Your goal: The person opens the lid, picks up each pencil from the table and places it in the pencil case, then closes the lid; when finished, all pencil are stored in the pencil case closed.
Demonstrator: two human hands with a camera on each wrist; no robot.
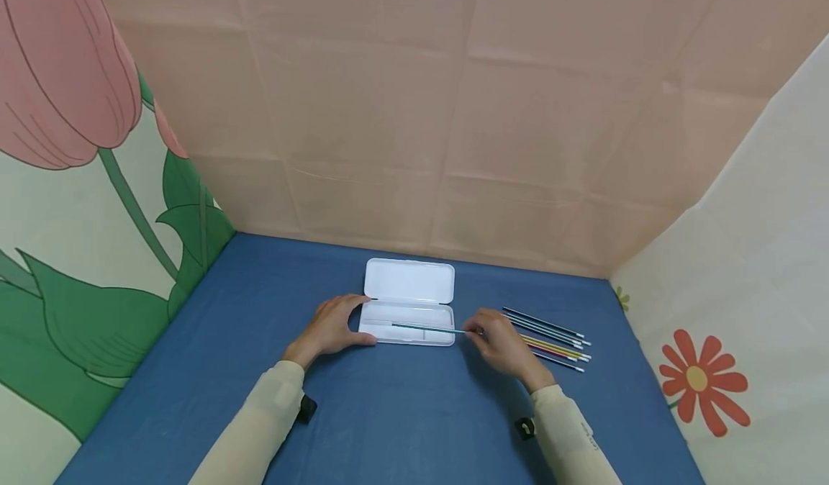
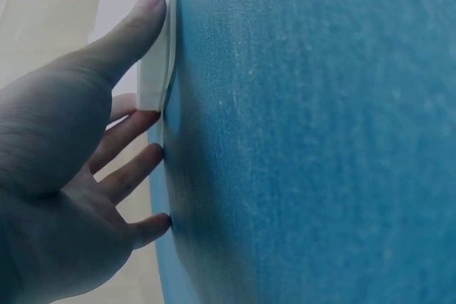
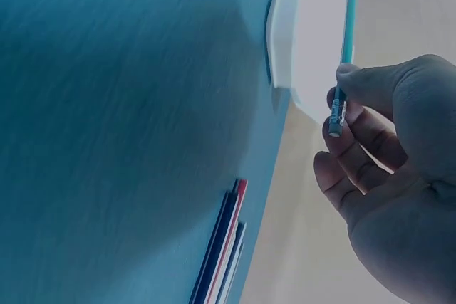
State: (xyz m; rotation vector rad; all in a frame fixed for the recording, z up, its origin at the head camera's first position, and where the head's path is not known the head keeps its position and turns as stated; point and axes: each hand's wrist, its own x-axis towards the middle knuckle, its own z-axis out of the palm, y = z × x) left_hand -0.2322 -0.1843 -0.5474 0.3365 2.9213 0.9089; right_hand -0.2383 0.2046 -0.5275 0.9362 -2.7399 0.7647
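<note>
A white pencil case (image 1: pixel 406 335) lies on the blue table with its lid (image 1: pixel 409 280) raised at the back. My left hand (image 1: pixel 333 324) holds the case's left end, thumb along the front wall and fingers round the far side. In the left wrist view the thumb (image 2: pixel 135 30) presses the white side of the case. My right hand (image 1: pixel 499 342) pinches a light blue pencil (image 1: pixel 424 327) near its end, between thumb and fingers. That pencil (image 3: pixel 349 26) reaches leftward over the case's tray. Its banded end shows at the fingertips in the right wrist view.
Several pencils (image 1: pixel 550 348), dark, blue, yellow and red, lie side by side to the right, partly behind my right hand. A beige backdrop (image 1: pixel 414 147) rises behind the blue table (image 1: pixel 414 420), with flower-printed cloths on both sides.
</note>
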